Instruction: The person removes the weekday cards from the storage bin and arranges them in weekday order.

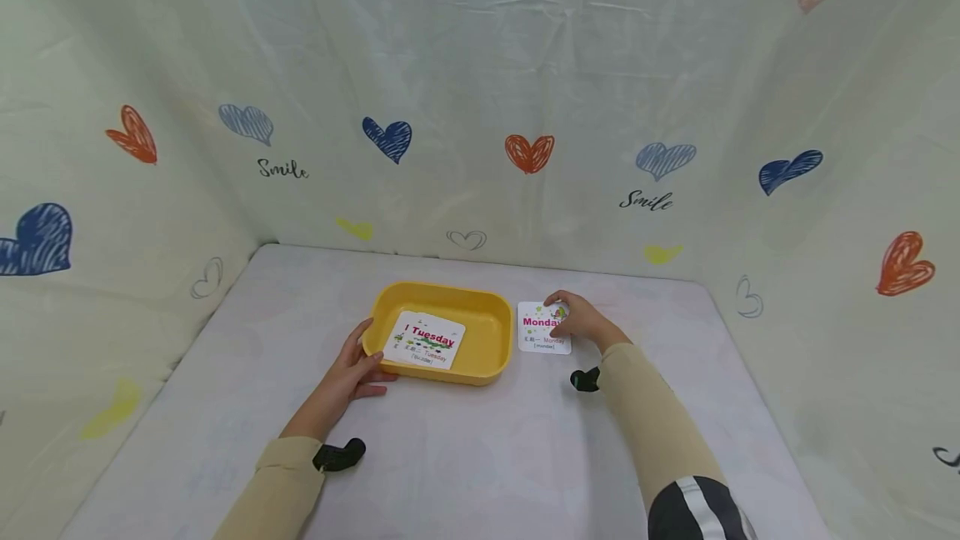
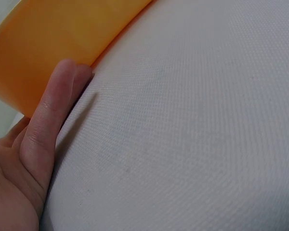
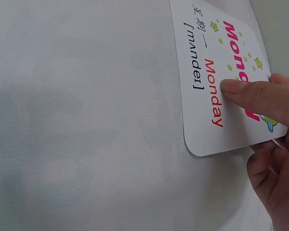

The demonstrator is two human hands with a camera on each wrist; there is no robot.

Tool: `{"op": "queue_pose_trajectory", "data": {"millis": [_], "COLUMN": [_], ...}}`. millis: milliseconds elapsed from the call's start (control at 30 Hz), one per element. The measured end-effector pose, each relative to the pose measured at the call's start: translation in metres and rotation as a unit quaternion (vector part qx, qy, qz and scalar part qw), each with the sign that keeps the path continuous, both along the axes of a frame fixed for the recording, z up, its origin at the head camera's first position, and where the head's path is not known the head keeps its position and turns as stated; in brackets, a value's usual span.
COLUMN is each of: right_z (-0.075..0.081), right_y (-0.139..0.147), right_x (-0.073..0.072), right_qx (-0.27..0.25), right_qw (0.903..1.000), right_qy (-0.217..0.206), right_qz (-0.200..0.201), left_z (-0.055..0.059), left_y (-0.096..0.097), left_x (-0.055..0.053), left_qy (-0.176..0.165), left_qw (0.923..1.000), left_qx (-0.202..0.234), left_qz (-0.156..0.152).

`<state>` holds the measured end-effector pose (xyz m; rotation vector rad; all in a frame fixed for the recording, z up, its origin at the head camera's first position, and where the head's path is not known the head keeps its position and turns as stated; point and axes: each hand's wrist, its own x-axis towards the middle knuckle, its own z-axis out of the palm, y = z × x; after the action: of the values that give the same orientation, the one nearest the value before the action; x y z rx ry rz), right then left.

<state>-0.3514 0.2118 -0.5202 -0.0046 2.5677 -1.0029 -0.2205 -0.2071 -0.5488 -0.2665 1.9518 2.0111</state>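
A yellow tray (image 1: pixel 486 332) sits on the table, and a white "Tuesday" card (image 1: pixel 424 340) lies inside it on the left. My left hand (image 1: pixel 351 369) holds the tray's near left corner. In the left wrist view, fingers (image 2: pixel 45 110) of that hand lie against the tray's outer wall (image 2: pixel 53 43). To the right of the tray, my right hand (image 1: pixel 585 321) pinches a white "Monday" card (image 1: pixel 534 332) by its right side. The thumb lies on the printed face of the card (image 3: pixel 207 115), and fingers reach under its edge.
A white cloth covers the table (image 1: pixel 465 457). Behind it and at both sides hangs a pale curtain (image 1: pixel 465 65) printed with hearts and "Smile". Black bands (image 1: pixel 339 455) are on the wrists.
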Motion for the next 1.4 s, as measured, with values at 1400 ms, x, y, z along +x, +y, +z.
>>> {"op": "queue_pose_trajectory", "data": {"millis": [1400], "right_z": [0.028], "right_y": [-0.007], "right_x": [0.017], "right_qx": [-0.042], "right_qw": [0.9946], "right_qy": [0.071], "right_qz": [0.063], "left_z": [0.003], "left_y": [0.0], "left_x": [0.001], "left_qy": [0.012], "left_qw": [0.9999], "left_qx": [-0.009], "left_qz": [-0.005]}}
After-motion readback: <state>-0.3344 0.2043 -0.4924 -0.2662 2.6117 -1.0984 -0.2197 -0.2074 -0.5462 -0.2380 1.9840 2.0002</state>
